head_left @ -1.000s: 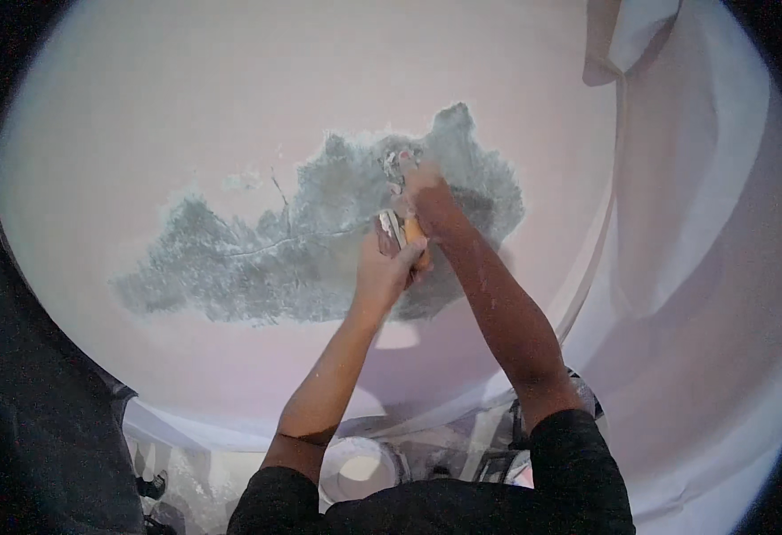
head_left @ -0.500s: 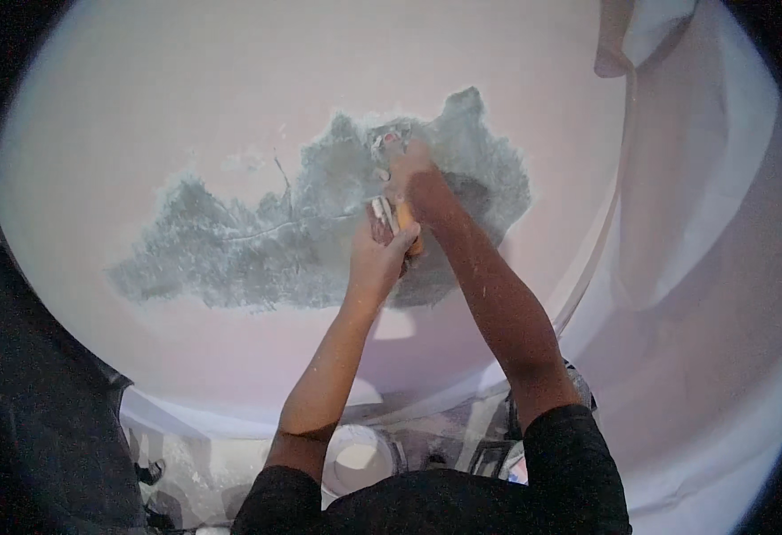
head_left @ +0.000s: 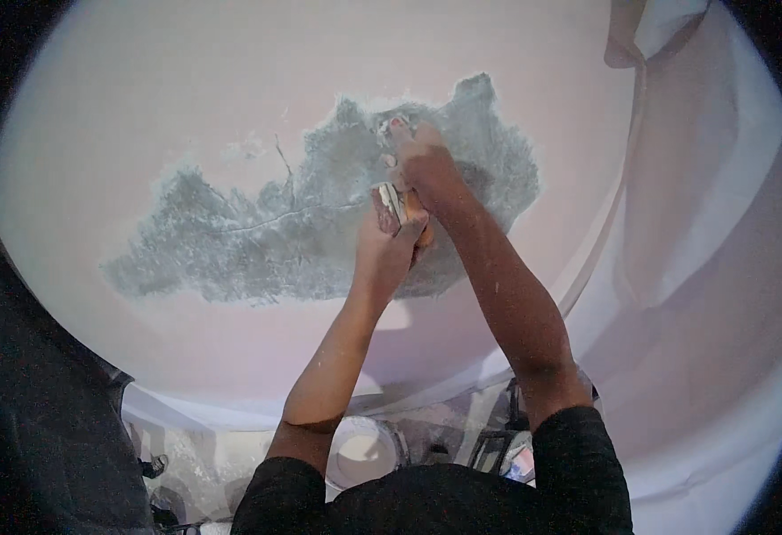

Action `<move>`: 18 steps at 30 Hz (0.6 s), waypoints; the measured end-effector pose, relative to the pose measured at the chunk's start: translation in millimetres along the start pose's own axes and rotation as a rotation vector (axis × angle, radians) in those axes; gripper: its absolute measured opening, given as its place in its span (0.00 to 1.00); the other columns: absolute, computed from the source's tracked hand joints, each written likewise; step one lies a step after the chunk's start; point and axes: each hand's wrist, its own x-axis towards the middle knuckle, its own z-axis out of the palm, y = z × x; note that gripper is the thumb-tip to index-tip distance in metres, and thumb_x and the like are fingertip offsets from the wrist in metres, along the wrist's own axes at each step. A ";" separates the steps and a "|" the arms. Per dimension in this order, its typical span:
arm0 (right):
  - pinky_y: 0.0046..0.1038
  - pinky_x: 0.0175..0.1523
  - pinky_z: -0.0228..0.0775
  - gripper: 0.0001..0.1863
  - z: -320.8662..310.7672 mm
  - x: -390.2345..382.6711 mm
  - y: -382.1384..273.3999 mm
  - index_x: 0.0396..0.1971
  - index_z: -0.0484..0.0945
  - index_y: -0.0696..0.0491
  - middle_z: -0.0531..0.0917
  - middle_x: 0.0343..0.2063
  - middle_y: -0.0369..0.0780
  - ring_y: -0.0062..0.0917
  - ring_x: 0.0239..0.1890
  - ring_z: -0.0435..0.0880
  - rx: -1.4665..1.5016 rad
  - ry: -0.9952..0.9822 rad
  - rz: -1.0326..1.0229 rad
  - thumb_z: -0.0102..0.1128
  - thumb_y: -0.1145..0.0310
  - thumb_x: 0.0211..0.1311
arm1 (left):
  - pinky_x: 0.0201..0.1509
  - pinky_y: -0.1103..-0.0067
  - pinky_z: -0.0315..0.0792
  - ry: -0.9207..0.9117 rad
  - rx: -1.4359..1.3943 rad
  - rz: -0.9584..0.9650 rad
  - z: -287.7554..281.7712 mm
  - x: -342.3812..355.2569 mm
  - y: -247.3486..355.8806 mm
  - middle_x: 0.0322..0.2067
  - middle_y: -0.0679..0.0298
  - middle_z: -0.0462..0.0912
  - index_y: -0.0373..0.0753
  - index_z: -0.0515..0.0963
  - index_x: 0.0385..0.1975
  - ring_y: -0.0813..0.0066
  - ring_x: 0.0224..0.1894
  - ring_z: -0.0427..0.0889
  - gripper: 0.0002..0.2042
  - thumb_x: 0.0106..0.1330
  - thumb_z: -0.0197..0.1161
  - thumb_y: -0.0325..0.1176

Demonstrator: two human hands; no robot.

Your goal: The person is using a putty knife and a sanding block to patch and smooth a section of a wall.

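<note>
My left hand (head_left: pixel 382 250) grips an orange-handled tool (head_left: pixel 417 223) with pale and dark parts, held just below my right hand. My right hand (head_left: pixel 426 156) is closed and reaches to the upper part of an irregular grey patch (head_left: pixel 275 250) on a pale pink wall (head_left: pixel 159 107). At its fingertips is a small rough spot (head_left: pixel 393 122) with white bits and a reddish centre; whatever the fingers hold is too small and hidden to name. A thin crack runs across the patch from the left toward my left hand.
A loose pale sheet (head_left: pixel 703 267) hangs along the right side. Below the wall's lower edge are a pale round bucket (head_left: pixel 360 455), dark items (head_left: pixel 498 450) and a dusty floor (head_left: pixel 199 464). Dark material (head_left: pixel 43 401) lines the lower left.
The wall and patch have shifted upward and slightly right in the view. My hands move up with them; my right hand still works at the same spot, and my left keeps the orange-handled tool.
</note>
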 end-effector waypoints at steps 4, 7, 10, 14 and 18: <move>0.39 0.29 0.72 0.21 8.6 -2.6 -1.6 0.35 0.73 0.65 0.78 0.26 0.54 0.40 0.27 0.81 0.559 -0.023 0.525 0.53 0.56 0.66 | 0.18 0.84 0.61 -0.013 -0.032 0.007 1.9 -0.8 2.8 0.19 0.65 0.74 0.39 0.71 0.29 0.80 0.17 0.71 0.06 0.64 0.60 0.32; 0.38 0.30 0.73 0.22 4.1 4.9 -8.3 0.34 0.73 0.65 0.78 0.26 0.54 0.42 0.27 0.81 0.562 -0.046 0.703 0.53 0.56 0.66 | 0.19 0.83 0.62 0.010 0.036 -0.011 1.7 -1.1 5.6 0.21 0.64 0.75 0.39 0.70 0.30 0.80 0.18 0.71 0.06 0.65 0.60 0.32; 0.37 0.30 0.73 0.24 -14.0 9.0 -14.1 0.34 0.72 0.66 0.78 0.25 0.53 0.43 0.26 0.81 0.746 -0.127 0.963 0.52 0.54 0.66 | 0.20 0.83 0.64 0.009 -0.052 -0.027 1.2 -1.6 9.5 0.23 0.65 0.74 0.40 0.70 0.33 0.80 0.19 0.71 0.06 0.65 0.60 0.32; 0.38 0.29 0.72 0.26 -24.1 11.9 -17.3 0.33 0.73 0.66 0.79 0.23 0.54 0.42 0.24 0.82 0.585 -0.206 0.699 0.51 0.52 0.65 | 0.21 0.84 0.66 -0.043 -0.025 -0.047 2.6 -4.8 10.2 0.22 0.67 0.73 0.40 0.70 0.36 0.80 0.19 0.71 0.08 0.65 0.60 0.33; 0.39 0.30 0.73 0.27 -15.6 15.3 -13.7 0.32 0.75 0.67 0.80 0.23 0.55 0.42 0.27 0.83 0.755 -0.198 0.959 0.52 0.51 0.64 | 0.22 0.82 0.67 0.010 -0.030 0.010 5.0 -4.5 9.8 0.21 0.67 0.72 0.38 0.69 0.35 0.81 0.20 0.71 0.07 0.64 0.59 0.31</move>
